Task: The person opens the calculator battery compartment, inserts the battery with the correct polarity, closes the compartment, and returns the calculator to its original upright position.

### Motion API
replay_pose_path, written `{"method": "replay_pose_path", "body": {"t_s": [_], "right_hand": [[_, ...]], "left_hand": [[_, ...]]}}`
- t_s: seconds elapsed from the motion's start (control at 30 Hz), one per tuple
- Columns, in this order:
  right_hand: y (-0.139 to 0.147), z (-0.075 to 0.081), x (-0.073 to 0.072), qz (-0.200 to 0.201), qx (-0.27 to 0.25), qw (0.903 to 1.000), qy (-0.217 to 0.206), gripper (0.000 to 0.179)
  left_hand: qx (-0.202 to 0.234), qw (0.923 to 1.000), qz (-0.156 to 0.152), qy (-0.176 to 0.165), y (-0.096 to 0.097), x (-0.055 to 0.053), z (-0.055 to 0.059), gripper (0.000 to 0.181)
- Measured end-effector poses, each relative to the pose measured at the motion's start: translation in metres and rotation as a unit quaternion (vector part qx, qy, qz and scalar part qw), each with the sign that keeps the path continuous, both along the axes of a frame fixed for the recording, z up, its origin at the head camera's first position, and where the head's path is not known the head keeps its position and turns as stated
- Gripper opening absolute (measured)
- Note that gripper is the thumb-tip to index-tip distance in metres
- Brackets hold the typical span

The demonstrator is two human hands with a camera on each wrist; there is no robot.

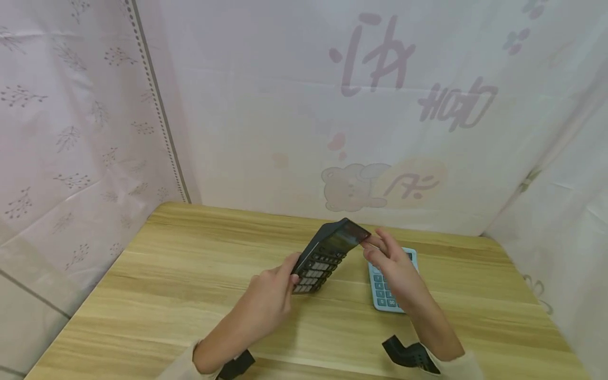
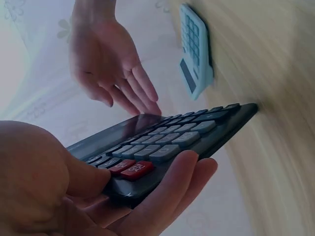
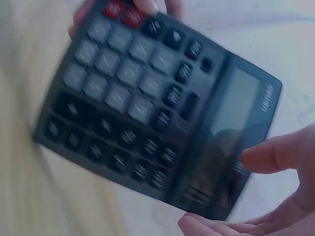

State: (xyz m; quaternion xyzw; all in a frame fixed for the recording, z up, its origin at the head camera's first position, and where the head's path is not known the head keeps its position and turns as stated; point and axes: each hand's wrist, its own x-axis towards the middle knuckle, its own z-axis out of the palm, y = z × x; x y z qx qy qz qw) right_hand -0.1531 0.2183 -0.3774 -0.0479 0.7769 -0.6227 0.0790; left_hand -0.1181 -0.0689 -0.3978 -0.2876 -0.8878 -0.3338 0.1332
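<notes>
My left hand (image 1: pixel 266 295) grips a black desk calculator (image 1: pixel 315 266) by one side, thumb on the key face and fingers underneath. The calculator is tilted, screen end up, above the table. Grey, black and two red keys (image 3: pixel 123 14) show in the right wrist view. My right hand (image 1: pixel 399 274) is at the screen end, its fingers loosely extended; in the right wrist view the thumb overlaps the screen edge (image 3: pixel 236 103) and the fingertips lie right by the corner. Partly hidden behind this hand, a light blue calculator (image 1: pixel 381 293) lies on the table.
The wood-grain table (image 1: pixel 190 274) runs up to a pale printed cloth (image 1: pixel 261 132) at the back, with more cloth at both sides. Black straps (image 1: pixel 410 356) sit at both wrists.
</notes>
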Motion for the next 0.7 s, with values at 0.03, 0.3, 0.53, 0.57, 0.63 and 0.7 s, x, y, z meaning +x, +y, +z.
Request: {"method": "replay_pose_path", "body": {"t_s": [0.03,0.3,0.53,0.57,0.63,0.7], "right_hand": [[-0.003,-0.003,-0.001,0.004,-0.017,0.9998,-0.009,0.083],[-0.026,-0.024,-0.005,0.021,-0.063,0.9973,-0.03,0.084],[-0.032,-0.03,-0.005,0.022,-0.074,0.9953,-0.059,0.084],[-0.032,-0.03,-0.005,0.02,-0.073,0.9952,-0.061,0.085],[-0.031,-0.03,-0.006,0.018,-0.069,0.9953,-0.066,0.086],[-0.029,-0.029,-0.006,0.018,-0.065,0.9954,-0.068,0.086]], "left_hand": [[0.003,1.0,0.003,-0.001,0.0,-0.001,-0.001,0.038],[0.019,0.9986,0.007,-0.048,-0.003,-0.008,-0.004,0.034],[0.059,0.993,-0.01,-0.102,-0.004,-0.014,-0.01,0.053],[0.065,0.992,-0.011,-0.108,-0.003,-0.015,-0.011,0.058],[0.074,0.99,-0.014,-0.119,-0.004,-0.017,-0.015,0.066],[0.082,0.9878,-0.017,-0.131,-0.004,-0.019,-0.018,0.071]]}}
